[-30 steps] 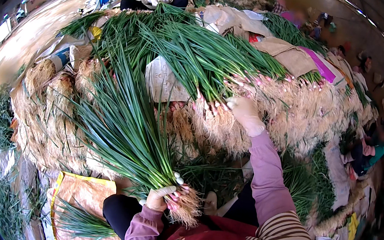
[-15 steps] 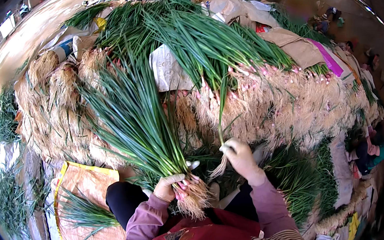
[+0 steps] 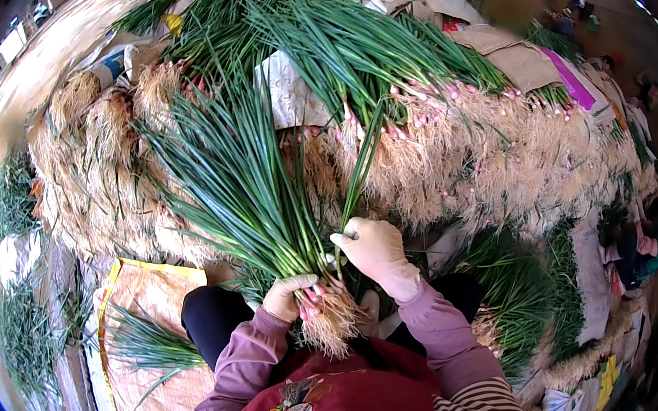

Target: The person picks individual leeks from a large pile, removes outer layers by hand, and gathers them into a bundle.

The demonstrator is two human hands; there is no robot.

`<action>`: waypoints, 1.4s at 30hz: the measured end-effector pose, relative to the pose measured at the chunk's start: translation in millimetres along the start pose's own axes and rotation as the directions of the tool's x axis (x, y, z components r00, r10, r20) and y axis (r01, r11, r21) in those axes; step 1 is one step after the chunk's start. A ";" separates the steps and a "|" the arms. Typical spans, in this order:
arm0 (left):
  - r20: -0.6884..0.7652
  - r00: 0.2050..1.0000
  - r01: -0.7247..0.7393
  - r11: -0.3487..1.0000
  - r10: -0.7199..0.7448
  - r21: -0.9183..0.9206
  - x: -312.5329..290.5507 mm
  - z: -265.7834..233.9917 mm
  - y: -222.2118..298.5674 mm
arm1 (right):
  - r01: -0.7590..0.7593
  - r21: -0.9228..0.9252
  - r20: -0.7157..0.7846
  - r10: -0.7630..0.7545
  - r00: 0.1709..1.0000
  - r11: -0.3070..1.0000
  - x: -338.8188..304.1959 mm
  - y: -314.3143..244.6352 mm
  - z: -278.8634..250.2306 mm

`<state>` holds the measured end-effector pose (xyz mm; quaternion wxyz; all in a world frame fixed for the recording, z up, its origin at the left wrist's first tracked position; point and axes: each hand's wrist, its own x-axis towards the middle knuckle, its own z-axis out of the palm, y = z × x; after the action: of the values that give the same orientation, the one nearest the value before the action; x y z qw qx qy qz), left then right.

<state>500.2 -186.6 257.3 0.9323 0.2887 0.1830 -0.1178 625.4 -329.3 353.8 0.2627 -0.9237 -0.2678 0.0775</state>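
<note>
fingers of the left hand [image 3: 285, 298], lower centre of the frame: gloved, closed round a bundle of green onions [image 3: 266, 230], leaves fanned toward upper left, roots hanging to lower right. fingers of the right hand [image 3: 375, 250], just right of it: gloved, pinched narrow on a slim loose onion [image 3: 363, 160], leaves upward; whether one stem or two, cannot tell. state of the work, as judged: one thick handful gathered, untied as far as can be seen; the loose onion close beside it, not yet inside the left grip. remaining: a large heap of onions [image 3: 343, 43], upper centre, roots facing the lower edge; more greens [image 3: 502, 289] at right; a small bunch [image 3: 158, 345] lying on an orange sack [image 3: 151, 391] with yellow edging, lower left. labels and writing: a purple strip [image 3: 569, 81] on sacking, upper right, lettering too small to read; a stitched picture [image 3: 300, 401] on the dark red apron [image 3: 386, 394], lower centre, no words made out.
</note>
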 end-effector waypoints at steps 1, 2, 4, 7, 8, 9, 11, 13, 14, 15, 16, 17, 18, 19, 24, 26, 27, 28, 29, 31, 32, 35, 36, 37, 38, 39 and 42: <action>0.021 0.999 -0.026 1.000 0.026 0.013 -1.8 1.4 0.3 | -0.013 0.022 0.004 0.013 1.000 1.000 -1.2 -0.5 5.3; 0.030 0.999 -0.021 0.999 0.021 0.025 -4.3 2.8 2.1 | -0.020 0.030 0.000 0.020 1.000 0.999 -2.8 -1.8 4.5; 0.028 1.000 0.005 1.000 -0.005 0.000 -3.5 0.6 4.0 | -0.066 0.000 0.057 0.065 0.996 0.998 -1.1 0.0 2.6; -0.022 0.996 0.087 0.994 -0.086 0.064 0.1 -7.9 1.2 | -0.098 -0.039 0.122 0.102 0.987 0.994 4.2 -6.4 -3.4; -0.002 0.993 0.114 0.989 -0.114 0.092 -1.8 -6.8 3.9 | -0.105 -0.042 0.133 0.110 0.985 0.994 5.5 -7.6 -4.9; -0.008 0.997 0.082 0.994 -0.081 0.076 -1.6 -4.8 3.2 | -0.099 -0.036 0.121 0.103 0.987 0.994 6.0 -4.2 -1.8; -0.027 1.000 0.002 0.999 -0.001 0.046 -6.7 8.0 5.0 | -0.073 -0.021 0.098 0.074 0.992 0.997 7.6 0.7 9.9; 0.065 0.998 0.003 1.000 -0.005 0.020 -7.2 1.0 4.7 | -0.062 0.058 0.070 0.058 0.996 0.996 7.3 2.4 10.1; 0.103 0.995 -0.020 0.999 0.017 0.034 -9.2 7.6 5.8 | -0.068 0.100 0.055 0.062 0.997 0.993 7.2 6.2 8.6; 0.139 0.989 -0.046 0.998 0.039 0.047 -8.3 17.0 9.2 | -0.072 0.141 0.041 0.066 0.997 0.987 7.8 9.8 6.3; 0.183 0.981 -0.077 0.996 0.068 0.042 -4.2 9.5 4.7 | -0.079 0.294 0.040 0.070 0.997 0.953 6.8 12.2 3.7; 0.187 0.978 -0.106 0.994 0.097 0.040 -0.7 4.9 0.5 | -0.101 0.362 0.087 0.074 0.993 0.927 8.8 16.1 3.8; 0.200 0.979 -0.038 0.998 0.029 0.042 0.5 -3.8 -0.5 | -0.130 0.408 0.133 0.082 0.988 0.904 9.1 18.8 3.2; 0.223 0.974 0.021 0.999 -0.031 0.047 2.3 -6.8 3.3 | -0.149 0.447 0.167 0.081 0.983 0.882 10.4 18.6 2.2; 0.152 0.988 0.018 0.993 -0.035 0.113 4.0 -26.7 -13.7 | -0.158 0.481 0.222 0.054 0.973 0.862 -3.6 4.8 12.5; 0.174 0.984 0.012 0.990 -0.036 0.141 -1.5 -1.7 -0.7 | -0.071 0.467 0.145 0.002 0.989 0.882 -14.7 3.5 18.2; 0.189 0.980 -0.099 0.983 0.069 0.154 -5.8 0.2 -0.3 | 0.008 0.448 0.091 -0.054 0.994 0.894 -20.4 3.1 29.4; 0.141 0.990 -0.038 0.996 0.026 0.086 -10.6 1.8 1.3 | 0.035 0.376 0.007 -0.041 0.999 0.926 -23.5 9.7 42.6; 0.094 0.995 0.021 1.000 -0.022 0.017 -12.1 5.0 3.3 | 0.054 0.301 -0.076 -0.033 0.997 0.952 -24.9 19.9 53.5; 0.088 0.996 -0.034 0.993 0.024 0.112 -9.3 7.6 5.6 | -0.050 0.156 -0.163 0.076 0.984 0.987 -28.3 41.8 70.4; 0.102 0.992 -0.079 0.995 0.072 0.067 -5.4 12.3 1.7 | -0.125 0.084 -0.122 0.135 0.983 0.989 -28.8 58.0 70.7; 0.153 0.977 -0.152 0.988 0.150 0.002 -5.8 13.2 -2.7 | -0.242 0.098 0.257 0.211 0.943 0.965 -34.8 74.2 39.4; 0.198 0.980 0.002 0.999 -0.012 0.047 0.2 -8.3 0.8 | -0.331 0.230 0.326 0.248 0.912 0.915 -33.7 63.4 24.0; 0.185 0.983 -0.010 1.000 0.005 0.026 1.2 -6.1 -0.7 | -0.425 0.344 0.399 0.280 0.873 0.837 -34.0 48.5 7.9; 0.177 0.984 -0.018 1.000 0.016 0.009 -0.1 2.3 -2.5 | -0.353 0.554 0.322 0.197 0.926 0.754 -35.4 48.4 6.8; 0.167 0.986 -0.027 1.000 0.028 -0.009 0.8 9.1 -5.8 | -0.252 0.732 0.222 0.128 0.967 0.633 -37.2 47.8 7.6; 0.173 0.985 -0.022 0.999 0.017 0.026 -0.8 -18.4 -4.2 | 0.092 0.742 0.137 -0.284 0.949 0.664 -25.4 24.7 22.7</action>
<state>493.1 -179.2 241.5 0.9418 0.2920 0.0970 -0.1357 608.7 -350.5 321.5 0.5795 -0.6936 -0.3390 0.2609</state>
